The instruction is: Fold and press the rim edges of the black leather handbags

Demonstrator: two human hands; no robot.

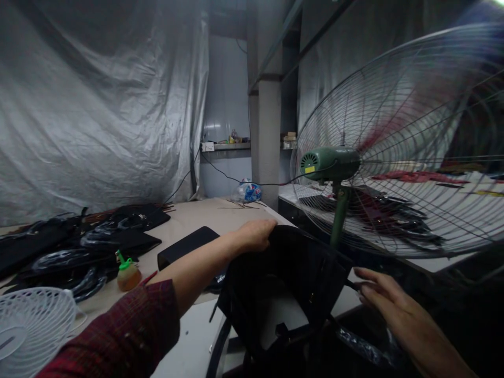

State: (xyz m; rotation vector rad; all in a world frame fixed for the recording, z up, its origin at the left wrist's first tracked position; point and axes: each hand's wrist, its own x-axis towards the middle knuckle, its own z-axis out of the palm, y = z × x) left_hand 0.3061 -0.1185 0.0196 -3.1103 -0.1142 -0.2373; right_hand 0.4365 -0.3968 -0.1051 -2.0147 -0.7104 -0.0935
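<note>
A black bag (291,247) stands in front of me with its mouth turned up toward me, and a pale inner bottom (279,310) shows inside. My left hand (255,234) is closed over its far rim, the arm reaching across the left side. At the right side of the bag, my right hand (380,294) has its thumb and fingers pinched on a dark strip at the edge. A plastic-wrapped handle (362,344) hangs below that hand. Deep shadow hides much of the bag's lower part.
A large fan (331,163) on a green post stands close at the right. On the table (192,210) lie a black panel (191,244), a small bottle with green nozzle (128,274) and piled black bag pieces (90,236). A white plastic basket (39,320) sits front left.
</note>
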